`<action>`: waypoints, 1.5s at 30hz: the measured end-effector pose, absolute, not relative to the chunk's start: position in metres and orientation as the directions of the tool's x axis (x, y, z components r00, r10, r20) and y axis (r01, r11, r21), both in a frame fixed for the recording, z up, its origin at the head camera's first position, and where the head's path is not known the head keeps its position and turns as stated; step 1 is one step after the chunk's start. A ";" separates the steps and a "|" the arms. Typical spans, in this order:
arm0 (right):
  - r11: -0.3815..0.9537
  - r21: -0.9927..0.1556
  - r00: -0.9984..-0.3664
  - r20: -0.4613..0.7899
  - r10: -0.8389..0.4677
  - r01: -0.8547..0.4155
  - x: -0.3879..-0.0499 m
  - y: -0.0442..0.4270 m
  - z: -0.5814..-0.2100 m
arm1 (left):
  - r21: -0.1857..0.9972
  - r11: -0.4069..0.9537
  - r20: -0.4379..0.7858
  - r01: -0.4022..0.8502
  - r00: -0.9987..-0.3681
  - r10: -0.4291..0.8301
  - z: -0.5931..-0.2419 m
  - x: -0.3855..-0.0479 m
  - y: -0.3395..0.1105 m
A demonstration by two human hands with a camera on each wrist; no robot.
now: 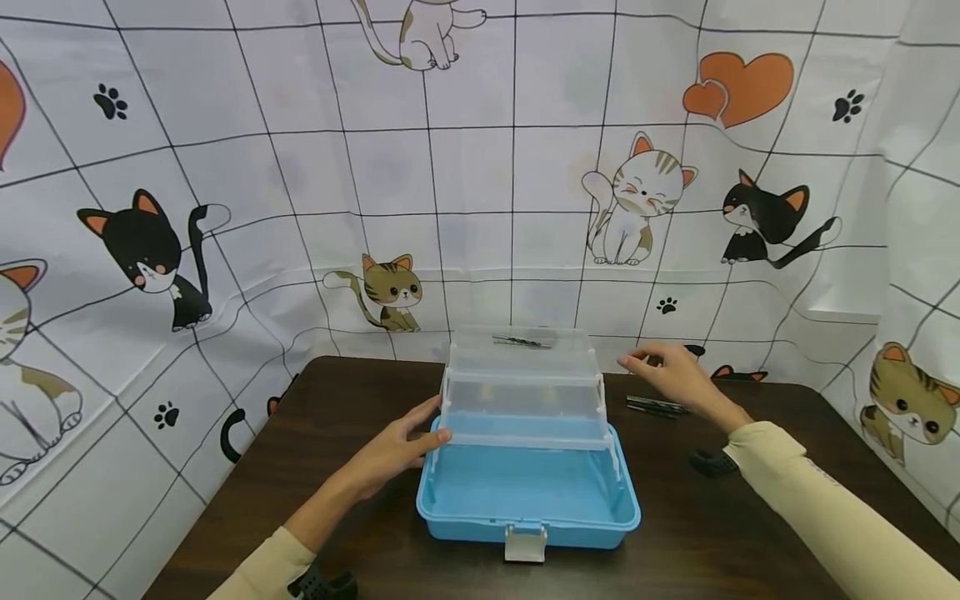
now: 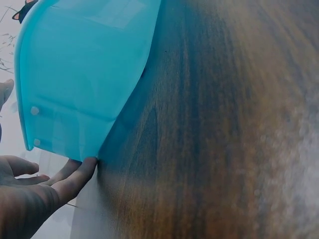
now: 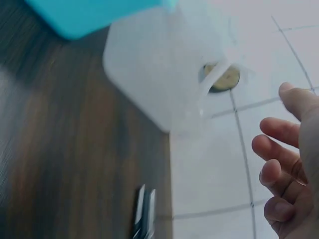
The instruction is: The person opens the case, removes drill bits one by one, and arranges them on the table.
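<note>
A light blue plastic storage box [image 1: 528, 533] stands on the table with its clear tiered trays [image 1: 525, 396] raised and folded back. My left hand [image 1: 401, 446] rests against its left rear corner, thumb near the rim. In the left wrist view, fairly straight fingertips touch the box's blue wall [image 2: 89, 74]. One dark, slender, twisted-looking piece [image 1: 521, 342] lies in the top tray. My right hand [image 1: 678, 379] hovers right of the trays, fingers loosely bent, with nothing visible in them. Below it, several slender dark shiny rods [image 1: 656, 407] lie on the table; their exact kind is unclear.
The dark wooden table [image 1: 360, 550] carries the box near its middle. A white latch [image 1: 525, 543] hangs at the box's front. Close behind the table hangs a white sheet [image 1: 472, 183] with grid lines and cartoon cats.
</note>
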State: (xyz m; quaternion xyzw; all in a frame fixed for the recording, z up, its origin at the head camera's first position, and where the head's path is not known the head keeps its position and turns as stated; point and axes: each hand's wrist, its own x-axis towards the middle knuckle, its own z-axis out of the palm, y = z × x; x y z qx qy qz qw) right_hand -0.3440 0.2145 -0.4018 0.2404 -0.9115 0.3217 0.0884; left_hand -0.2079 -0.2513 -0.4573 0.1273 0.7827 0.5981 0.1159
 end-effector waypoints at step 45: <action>0.606 -0.461 -0.736 0.177 -0.653 -0.648 -0.387 0.061 -0.355 | 0.960 0.269 -0.018 0.079 -0.940 0.340 -0.458 -0.206 -0.252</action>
